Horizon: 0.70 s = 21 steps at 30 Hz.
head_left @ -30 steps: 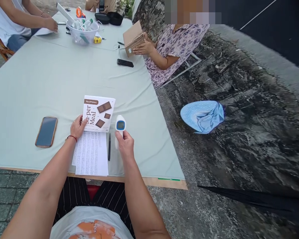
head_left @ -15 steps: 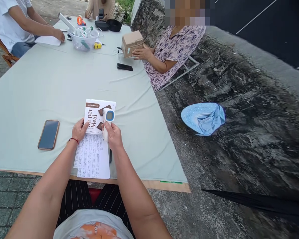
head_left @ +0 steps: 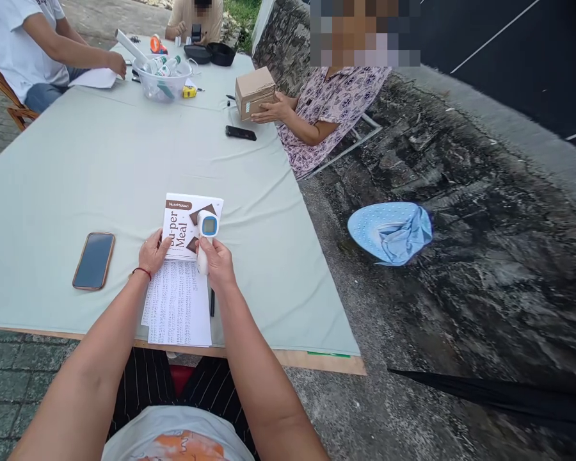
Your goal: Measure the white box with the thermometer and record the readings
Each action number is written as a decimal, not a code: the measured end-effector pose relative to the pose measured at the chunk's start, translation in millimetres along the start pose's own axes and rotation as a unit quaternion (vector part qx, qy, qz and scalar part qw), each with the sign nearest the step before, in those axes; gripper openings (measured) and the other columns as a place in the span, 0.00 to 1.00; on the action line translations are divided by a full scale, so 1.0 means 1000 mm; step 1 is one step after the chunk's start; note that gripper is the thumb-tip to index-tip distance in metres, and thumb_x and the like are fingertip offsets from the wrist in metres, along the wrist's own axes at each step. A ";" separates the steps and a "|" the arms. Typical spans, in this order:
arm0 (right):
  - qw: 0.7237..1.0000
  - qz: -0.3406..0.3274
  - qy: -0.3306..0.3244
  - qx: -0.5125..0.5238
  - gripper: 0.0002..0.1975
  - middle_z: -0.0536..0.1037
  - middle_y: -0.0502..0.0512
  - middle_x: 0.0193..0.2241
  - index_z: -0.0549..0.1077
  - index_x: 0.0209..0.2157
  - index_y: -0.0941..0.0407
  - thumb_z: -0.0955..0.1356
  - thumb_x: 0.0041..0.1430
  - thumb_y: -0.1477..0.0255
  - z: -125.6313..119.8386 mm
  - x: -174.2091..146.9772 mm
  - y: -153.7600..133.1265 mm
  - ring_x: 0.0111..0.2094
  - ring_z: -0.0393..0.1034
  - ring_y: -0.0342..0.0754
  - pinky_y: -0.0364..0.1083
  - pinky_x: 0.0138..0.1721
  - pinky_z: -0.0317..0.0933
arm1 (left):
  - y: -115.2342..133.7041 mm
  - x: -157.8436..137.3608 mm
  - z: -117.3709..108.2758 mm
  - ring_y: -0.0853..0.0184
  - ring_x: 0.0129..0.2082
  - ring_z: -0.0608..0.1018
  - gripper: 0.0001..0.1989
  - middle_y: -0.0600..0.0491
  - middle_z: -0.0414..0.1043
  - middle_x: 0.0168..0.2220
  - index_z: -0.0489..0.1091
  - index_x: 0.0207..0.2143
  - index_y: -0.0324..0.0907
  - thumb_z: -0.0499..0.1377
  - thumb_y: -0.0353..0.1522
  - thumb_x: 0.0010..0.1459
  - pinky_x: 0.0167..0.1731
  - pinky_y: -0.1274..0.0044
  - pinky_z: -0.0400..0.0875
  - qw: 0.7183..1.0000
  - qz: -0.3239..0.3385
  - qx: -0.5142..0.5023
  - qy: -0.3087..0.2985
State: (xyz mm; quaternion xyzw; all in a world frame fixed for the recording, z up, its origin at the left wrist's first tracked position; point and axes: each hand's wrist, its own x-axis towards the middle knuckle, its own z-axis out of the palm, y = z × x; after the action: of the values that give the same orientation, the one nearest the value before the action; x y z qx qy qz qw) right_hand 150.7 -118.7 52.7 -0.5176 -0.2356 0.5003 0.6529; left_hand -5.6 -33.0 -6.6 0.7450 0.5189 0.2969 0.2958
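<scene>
My right hand (head_left: 217, 261) grips a white infrared thermometer (head_left: 205, 232) with a blue screen, held upright over a white "Super Meal" box (head_left: 186, 223) printed with brown bars. My left hand (head_left: 152, 251) rests its fingers on the box's near left corner. The box lies flat on the pale green tablecloth (head_left: 67, 173), overlapping the top of a printed sheet of small text (head_left: 176, 305). A black pen (head_left: 212, 301) lies beside the sheet, partly under my right wrist.
A phone (head_left: 94, 259) lies left of my hand. Across the table a person's hand holds a cardboard box (head_left: 253, 91) near a black phone (head_left: 240, 132). A clear tub of bottles (head_left: 162, 75) stands at the far end. A blue hat (head_left: 390, 230) lies on the ground.
My right hand has carried the thermometer left from beside the box to over it. Across the table, the cardboard box has been set down flat. My left hand stays on the box.
</scene>
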 end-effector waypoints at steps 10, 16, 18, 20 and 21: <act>1.000 0.010 -0.006 -0.019 0.22 0.74 0.48 0.25 0.73 0.30 0.56 0.75 0.41 0.53 -0.012 -0.027 -0.015 0.27 0.66 0.44 0.44 0.29 0.61 | -0.001 0.001 -0.001 0.55 0.46 0.75 0.31 0.44 0.75 0.46 0.70 0.53 0.42 0.44 0.52 0.63 0.45 0.66 0.68 1.000 0.001 0.009 -0.006; 0.998 0.010 0.046 -0.049 0.22 0.75 0.49 0.27 0.75 0.32 0.56 0.75 0.43 0.54 -0.044 -0.068 -0.018 0.29 0.65 0.44 0.44 0.32 0.61 | -0.001 0.003 -0.003 0.55 0.44 0.75 0.33 0.44 0.75 0.45 0.70 0.54 0.41 0.44 0.54 0.62 0.44 0.66 0.69 1.000 0.008 0.009 0.002; 0.996 0.004 0.069 -0.053 0.21 0.74 0.49 0.27 0.75 0.32 0.56 0.75 0.43 0.54 -0.055 -0.081 -0.018 0.28 0.65 0.44 0.45 0.32 0.60 | -0.001 0.004 -0.004 0.55 0.43 0.75 0.33 0.44 0.75 0.44 0.71 0.53 0.42 0.43 0.54 0.62 0.44 0.67 0.69 1.000 0.014 0.009 0.006; 0.995 0.001 0.090 -0.050 0.21 0.74 0.50 0.26 0.75 0.32 0.56 0.75 0.43 0.54 -0.064 -0.090 -0.018 0.28 0.63 0.44 0.45 0.32 0.59 | -0.002 0.005 -0.004 0.56 0.43 0.75 0.32 0.45 0.76 0.43 0.71 0.51 0.42 0.43 0.54 0.63 0.43 0.68 0.69 1.000 0.021 0.007 0.007; 0.994 0.002 0.098 -0.046 0.21 0.74 0.50 0.26 0.75 0.32 0.57 0.75 0.43 0.54 -0.068 -0.094 -0.019 0.28 0.63 0.44 0.45 0.31 0.59 | -0.003 0.005 -0.005 0.56 0.43 0.75 0.32 0.45 0.76 0.43 0.72 0.51 0.43 0.43 0.54 0.63 0.43 0.68 0.69 1.000 0.025 0.006 0.007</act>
State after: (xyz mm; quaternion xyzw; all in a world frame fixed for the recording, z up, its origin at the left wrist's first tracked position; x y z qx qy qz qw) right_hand 177.6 -232.5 65.6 -0.5941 -0.1919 0.4370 0.6475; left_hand -9.3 -26.5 -4.8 0.7573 0.5044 0.3061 0.2799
